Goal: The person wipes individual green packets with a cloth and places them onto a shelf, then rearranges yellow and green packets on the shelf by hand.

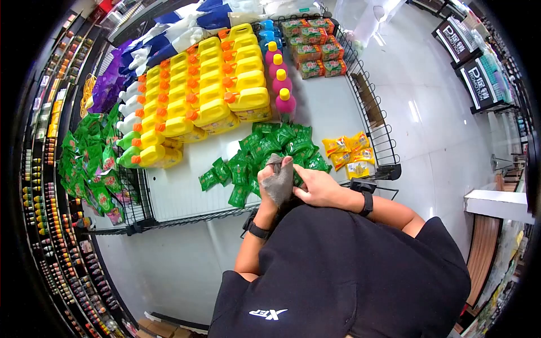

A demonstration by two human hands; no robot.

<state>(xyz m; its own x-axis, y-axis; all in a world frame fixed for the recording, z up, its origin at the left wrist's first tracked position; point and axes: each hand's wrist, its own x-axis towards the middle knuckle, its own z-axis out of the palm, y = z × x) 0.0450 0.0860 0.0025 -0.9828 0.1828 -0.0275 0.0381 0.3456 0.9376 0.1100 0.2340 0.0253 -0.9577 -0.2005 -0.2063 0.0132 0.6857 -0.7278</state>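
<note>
My left hand [263, 179] is closed, with a grey cloth [278, 185] bunched in and around it; its thumb sticks up along the cloth. My right hand [316, 187] comes from the right with curled fingers against the cloth's edge, their tips partly hidden. Both hands are just above the near side of a pile of green packets [270, 147]. Beside my right hand lies a small group of yellow packets [348, 152]. Dark bands sit on both wrists.
Rows of yellow jugs [248, 98] with orange caps stand on the white display table [186, 197], beside pink bottles [285, 106] and boxed packs [314, 48]. A black wire rim [369, 107] edges the table. Green bags [93, 163] hang at left. Shelves [48, 225] line the far left.
</note>
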